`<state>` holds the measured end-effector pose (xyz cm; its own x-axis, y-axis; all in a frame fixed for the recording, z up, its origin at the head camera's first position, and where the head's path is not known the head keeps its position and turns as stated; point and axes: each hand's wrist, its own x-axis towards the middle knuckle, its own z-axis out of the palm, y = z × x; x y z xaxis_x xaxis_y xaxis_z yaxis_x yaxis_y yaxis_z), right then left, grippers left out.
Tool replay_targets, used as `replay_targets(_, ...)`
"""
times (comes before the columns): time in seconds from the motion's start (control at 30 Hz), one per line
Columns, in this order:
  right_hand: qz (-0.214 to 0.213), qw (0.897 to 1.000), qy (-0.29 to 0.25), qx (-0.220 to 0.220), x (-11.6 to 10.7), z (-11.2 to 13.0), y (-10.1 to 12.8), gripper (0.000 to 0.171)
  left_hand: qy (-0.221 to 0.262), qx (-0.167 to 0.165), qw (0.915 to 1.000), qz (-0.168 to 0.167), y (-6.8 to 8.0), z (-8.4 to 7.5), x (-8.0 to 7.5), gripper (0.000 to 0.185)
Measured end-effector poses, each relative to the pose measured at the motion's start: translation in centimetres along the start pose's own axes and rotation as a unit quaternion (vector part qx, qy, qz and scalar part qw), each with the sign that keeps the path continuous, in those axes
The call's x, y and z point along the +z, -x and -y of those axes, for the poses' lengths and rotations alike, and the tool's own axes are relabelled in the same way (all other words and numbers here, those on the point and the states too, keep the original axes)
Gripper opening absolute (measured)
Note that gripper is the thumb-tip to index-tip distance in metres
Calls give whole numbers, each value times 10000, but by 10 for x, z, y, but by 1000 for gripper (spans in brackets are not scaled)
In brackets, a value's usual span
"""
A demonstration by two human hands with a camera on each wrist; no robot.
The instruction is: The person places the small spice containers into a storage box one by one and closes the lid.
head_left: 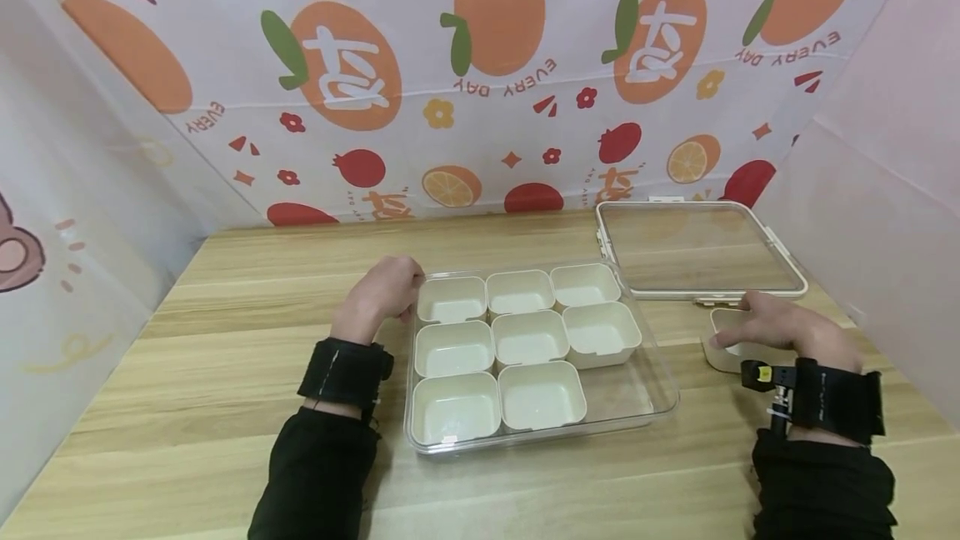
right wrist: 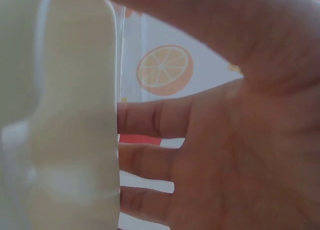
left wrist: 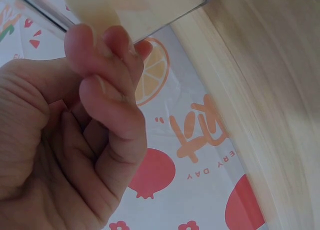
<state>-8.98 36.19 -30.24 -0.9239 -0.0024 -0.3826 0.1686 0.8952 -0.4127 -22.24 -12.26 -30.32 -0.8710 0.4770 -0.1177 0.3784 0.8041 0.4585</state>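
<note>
A clear plastic storage box (head_left: 645, 417) sits on the table, holding several cream-coloured small bins (head_left: 455, 407) in rows; its front right corner has no bin in it. At the back left corner of the box, my left hand (head_left: 382, 288) grips the rim with curled fingers (left wrist: 112, 115), seen against the clear wall in the left wrist view. To the right of the box, my right hand (head_left: 783, 327) holds another cream small bin (head_left: 723, 357), thumb on one side and fingers on the other. That bin is close to the camera in the right wrist view, partly covered by the hand.
A clear lid (head_left: 697, 252) with a white frame and side clips lies behind the right hand. The wooden table (head_left: 225, 357) ends at a fruit-print cloth (head_left: 480, 132) at the back, and pale cloth panels stand on both sides.
</note>
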Motion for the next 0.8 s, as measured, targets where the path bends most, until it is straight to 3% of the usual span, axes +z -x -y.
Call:
replay_targets(0.2, -21, 9998, 74, -165, 3, -3, 1, 68, 16, -15, 10000, 24, 2, 0, 3, 31)
replay_targets(0.33, -14, 9998, 216, -39, 3, -4, 2, 86, 3, 16, 10000, -7, 1, 0, 3, 32)
replay_targets(0.8, 38, 9992, -185, 362, 1, -4, 6, 95, 96, -61, 9999, -9, 1, -1, 0, 31)
